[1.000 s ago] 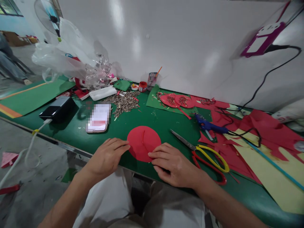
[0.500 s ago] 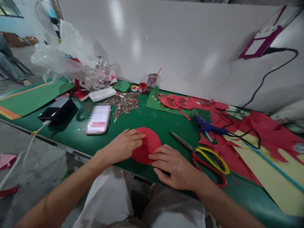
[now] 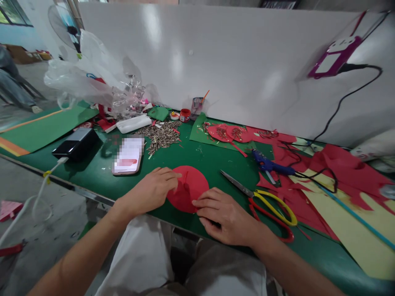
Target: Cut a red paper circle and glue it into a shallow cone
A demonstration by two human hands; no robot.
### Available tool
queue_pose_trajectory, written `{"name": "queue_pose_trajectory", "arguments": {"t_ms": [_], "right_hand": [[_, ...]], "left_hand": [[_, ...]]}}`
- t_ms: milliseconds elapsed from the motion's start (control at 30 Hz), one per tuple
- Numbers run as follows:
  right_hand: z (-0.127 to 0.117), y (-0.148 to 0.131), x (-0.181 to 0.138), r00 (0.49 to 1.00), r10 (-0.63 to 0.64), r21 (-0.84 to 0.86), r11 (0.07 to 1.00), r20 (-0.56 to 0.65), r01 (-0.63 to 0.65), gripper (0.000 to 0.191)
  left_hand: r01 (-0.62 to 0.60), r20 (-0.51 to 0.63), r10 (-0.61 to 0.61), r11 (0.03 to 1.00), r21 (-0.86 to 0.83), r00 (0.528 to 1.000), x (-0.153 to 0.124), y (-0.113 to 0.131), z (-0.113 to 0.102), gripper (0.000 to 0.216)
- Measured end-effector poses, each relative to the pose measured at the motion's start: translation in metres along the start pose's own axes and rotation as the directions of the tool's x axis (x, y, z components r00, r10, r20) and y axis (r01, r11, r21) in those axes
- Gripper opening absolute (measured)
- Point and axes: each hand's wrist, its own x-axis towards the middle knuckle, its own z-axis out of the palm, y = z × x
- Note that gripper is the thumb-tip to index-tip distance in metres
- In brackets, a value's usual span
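Observation:
A red paper circle [image 3: 193,187] lies near the front edge of the green table [image 3: 210,158]. My left hand [image 3: 151,191] rests on the circle's left side, fingers held together and curled, pinching the edge, which stands up in a small fold. My right hand [image 3: 226,213] lies at the circle's lower right edge, fingers stretched flat, with the fingertips pressing the paper down. A thin red strip lies on top of the circle.
Yellow-and-red scissors [image 3: 265,199] lie just right of my right hand, with a blue glue gun [image 3: 270,165], its cable and red and yellow paper sheets [image 3: 348,205] beyond. A phone [image 3: 128,155], sunflower seeds [image 3: 162,135], a black box [image 3: 75,143] and plastic bags [image 3: 83,78] lie left.
My left hand slid right from beside the circle onto its left part, then drew back a little, and that edge is now lifted. My right hand stayed put.

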Motion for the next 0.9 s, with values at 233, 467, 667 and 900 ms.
{"name": "queue_pose_trajectory", "arguments": {"t_ms": [233, 467, 667, 900], "right_hand": [[-0.002, -0.002, 0.003, 1.0, -0.002, 0.022, 1.0, -0.005, 0.002, 0.015], [-0.001, -0.001, 0.001, 1.0, -0.01, 0.023, 1.0, -0.002, 0.011, 0.016], [-0.001, -0.001, 0.001, 1.0, -0.005, 0.026, 1.0, -0.008, 0.005, 0.016], [-0.002, -0.001, 0.002, 1.0, 0.004, 0.016, 1.0, 0.011, -0.005, 0.016]], "left_hand": [[0.02, -0.057, -0.023, 0.997, -0.068, 0.998, -0.019, 0.002, -0.005, 0.03], [-0.025, -0.005, 0.025, 0.998, -0.049, 1.0, -0.011, 0.004, 0.005, 0.026], [-0.073, 0.0, 0.073, 0.997, -0.008, 0.997, -0.003, 0.005, 0.012, 0.022], [-0.092, -0.013, 0.092, 0.996, 0.011, 0.996, -0.001, 0.004, 0.016, 0.022]]}}
